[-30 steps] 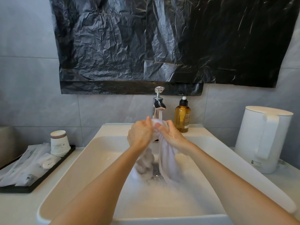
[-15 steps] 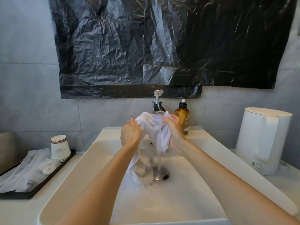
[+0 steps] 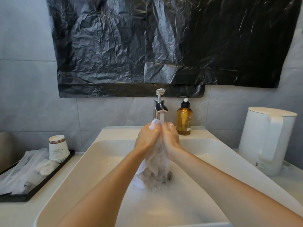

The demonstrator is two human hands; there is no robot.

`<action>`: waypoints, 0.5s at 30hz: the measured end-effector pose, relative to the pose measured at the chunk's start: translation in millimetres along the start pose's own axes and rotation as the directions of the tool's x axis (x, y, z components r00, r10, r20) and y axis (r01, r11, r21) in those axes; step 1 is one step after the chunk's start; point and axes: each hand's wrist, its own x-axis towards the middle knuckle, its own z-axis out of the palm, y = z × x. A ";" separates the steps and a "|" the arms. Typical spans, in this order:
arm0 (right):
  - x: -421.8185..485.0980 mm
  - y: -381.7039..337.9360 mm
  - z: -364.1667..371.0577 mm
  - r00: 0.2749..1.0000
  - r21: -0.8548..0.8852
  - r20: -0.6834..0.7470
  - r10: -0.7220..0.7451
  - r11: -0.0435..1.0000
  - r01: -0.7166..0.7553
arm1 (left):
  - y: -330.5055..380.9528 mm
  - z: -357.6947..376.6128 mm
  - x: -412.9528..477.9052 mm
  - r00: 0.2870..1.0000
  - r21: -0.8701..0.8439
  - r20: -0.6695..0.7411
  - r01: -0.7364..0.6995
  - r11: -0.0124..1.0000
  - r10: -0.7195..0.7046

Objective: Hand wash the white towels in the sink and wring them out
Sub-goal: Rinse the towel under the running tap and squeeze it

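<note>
Over the middle of the sink [image 3: 91, 163], right under the tap [image 3: 159, 107], I've got both hands bunched up around the white towel [image 3: 158, 161]. My left hand [image 3: 147, 136] has its fingers curled round the top of it, and a little knob of cloth pokes out above that fist. My right hand [image 3: 171, 136] is curled onto the same bunch from the other side, so the two hands are pressed right up against each other. Water's running from the tap straight down onto the top of the towel where my hands meet. The rest of the towel hangs down between my wrists, soaked and kinda see-through, with its bottom end sitting in the basin over the drain, which I can only partly see past it on the right. An amber pump bottle [image 3: 184, 120] stands on the far rim of the sink, just right of the tap. Out on the bench [image 3: 16, 213] to the right there's a white kettle [image 3: 265, 141]. On the left a black tray [image 3: 16, 198] holds a stack of paper cups [image 3: 57, 148] at its far end, plus some wrapped packets [image 3: 24, 174] nearer me. Up on the grey tiled wall at the far side hangs crinkly black plastic sheeting [image 3: 164, 43].
</note>
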 end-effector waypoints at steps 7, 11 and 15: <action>0.6 -2.7 -6.3 0.960 -0.477 0.060 -0.275 0.837 0.269 | -2.0 0.6 -2.3 0.995 0.150 -0.095 0.053 0.987 -0.039; -8.4 -8.0 -17.3 0.958 -0.253 0.140 -0.248 0.927 0.277 | 3.2 -0.7 -5.4 0.993 0.221 -0.114 0.043 0.974 -0.017; -14.3 -6.5 -20.9 0.913 -0.066 0.402 -0.071 0.992 0.107 | 2.4 -13.3 7.6 0.968 -0.123 -0.219 0.099 0.988 -0.124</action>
